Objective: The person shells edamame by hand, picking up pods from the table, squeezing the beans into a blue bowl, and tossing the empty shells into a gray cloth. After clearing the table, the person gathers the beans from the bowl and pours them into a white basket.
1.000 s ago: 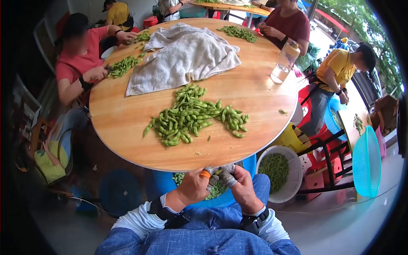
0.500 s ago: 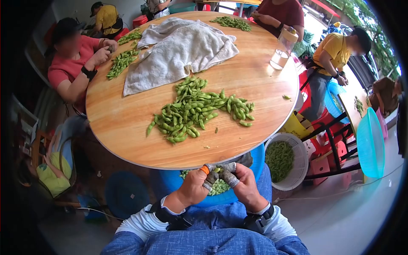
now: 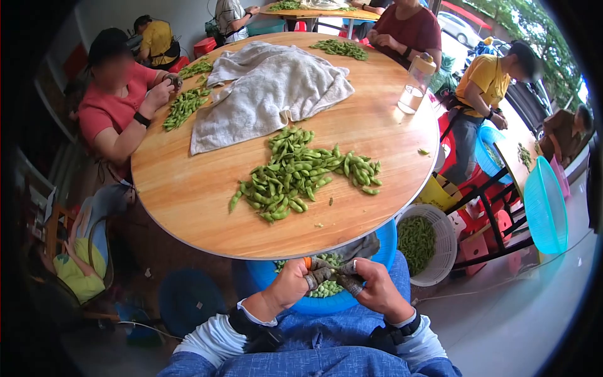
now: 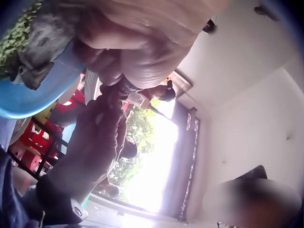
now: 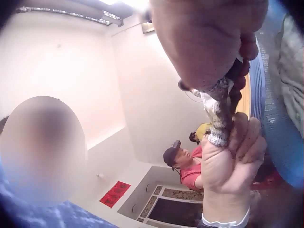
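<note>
Pods (image 3: pixel 286 179) are lying on bench (image 3: pixel 182 188), left hand (image 3: pixel 286 286) and right hand (image 3: pixel 380 290) apparently pinching one, shelling over tub (image 3: pixel 317 306), next likely needing a squeeze.

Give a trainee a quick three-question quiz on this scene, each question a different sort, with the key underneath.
1. Short answer: which hand wears the orange band?
2. True or false: on the table, the large pile of green pods lies nearer the camera wearer than the pale cloth.
3. Fill in: the blue basin below the table's near edge holds loose, shelled green ____.

Key
1. The left hand.
2. True.
3. Beans.
</note>
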A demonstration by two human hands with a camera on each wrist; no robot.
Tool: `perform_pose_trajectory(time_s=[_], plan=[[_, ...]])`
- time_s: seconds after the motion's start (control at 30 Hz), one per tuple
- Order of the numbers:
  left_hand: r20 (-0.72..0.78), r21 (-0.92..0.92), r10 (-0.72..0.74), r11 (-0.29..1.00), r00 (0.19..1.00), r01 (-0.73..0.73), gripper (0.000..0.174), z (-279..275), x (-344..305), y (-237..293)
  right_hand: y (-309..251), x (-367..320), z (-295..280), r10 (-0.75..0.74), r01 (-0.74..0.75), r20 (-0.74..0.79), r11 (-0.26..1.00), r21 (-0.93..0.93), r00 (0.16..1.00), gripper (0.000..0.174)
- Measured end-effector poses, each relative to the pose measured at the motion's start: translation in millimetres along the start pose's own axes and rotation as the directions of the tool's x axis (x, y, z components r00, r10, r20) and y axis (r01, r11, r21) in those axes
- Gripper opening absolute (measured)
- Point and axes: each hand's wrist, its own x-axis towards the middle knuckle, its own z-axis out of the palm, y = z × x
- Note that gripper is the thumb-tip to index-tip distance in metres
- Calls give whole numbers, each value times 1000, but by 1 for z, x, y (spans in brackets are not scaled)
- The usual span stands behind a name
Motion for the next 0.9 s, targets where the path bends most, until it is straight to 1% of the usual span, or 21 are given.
perform_pose_trajectory(time_s=[0.03,0.13,0.17,0.3,0.4,0.5,0.6,0.63,0.7,0.8,0.87,0.9], plan=[[8,-13,-78,997,997,78,8,-4,-3,0,3,-1,2,-37,37,20,999,-4,999,9],[27,-50,-109,993,994,111,12,-7,-3,-11,7,-2,4,4,-1,65,999,-46,998,10],[-12,-39,-117,992,993,116,12,-6,-3,-10,4,-1,7,21,-19,44,999,-51,999,12],[-37,-57,-127,991,991,125,14,-9,-2,-13,7,1,14,12,-7,45,993,-121,999,13],[-2,-167,-229,960,973,226,11,-18,0,-17,10,4,14,45,-28,97,985,-169,994,14],[18,-245,-284,928,959,280,7,-26,5,-25,16,7,18,77,-51,148,984,-169,986,14],[-75,-328,-374,885,924,332,7,-30,11,-36,19,12,22,110,-70,186,975,-209,976,12],[-31,-335,-381,875,924,349,7,-34,13,-39,21,15,24,108,-65,191,974,-215,976,12],[-29,-371,-387,860,922,350,7,-42,17,-46,28,18,30,106,-59,201,972,-226,974,11],[-41,-405,-414,839,909,364,7,-54,25,-55,42,22,39,116,-60,198,962,-265,973,11],[-45,-449,-441,810,896,377,7,-59,28,-60,45,24,43,151,-116,141,966,-231,978,9],[-136,-449,-463,817,876,363,7,-56,30,-58,47,24,45,171,-143,118,966,-214,978,9]])
